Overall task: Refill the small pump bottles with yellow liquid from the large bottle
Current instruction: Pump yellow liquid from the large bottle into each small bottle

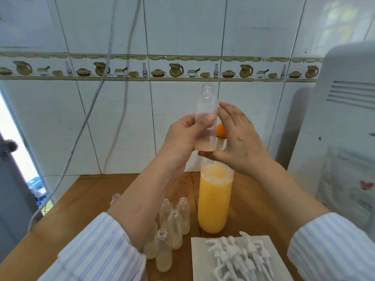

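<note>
My left hand (182,138) grips a small clear bottle (207,106) and holds it upright in the air, neck open, with a little pale liquid at its bottom. My right hand (237,142) is beside it with fingers straight along the bottle's right side and the thumb touching under its base. Below the hands the large bottle (215,203) of yellow liquid stands on the wooden table (249,199); its orange cap (221,130) shows between my hands. Several uncapped small bottles (174,226) stand left of it, each with a bit of pale liquid.
Several white pump heads (239,254) lie on a white paper towel (198,260) at the front right. A white water dispenser (345,122) stands at the right. A grey cable (89,118) hangs along the tiled wall on the left.
</note>
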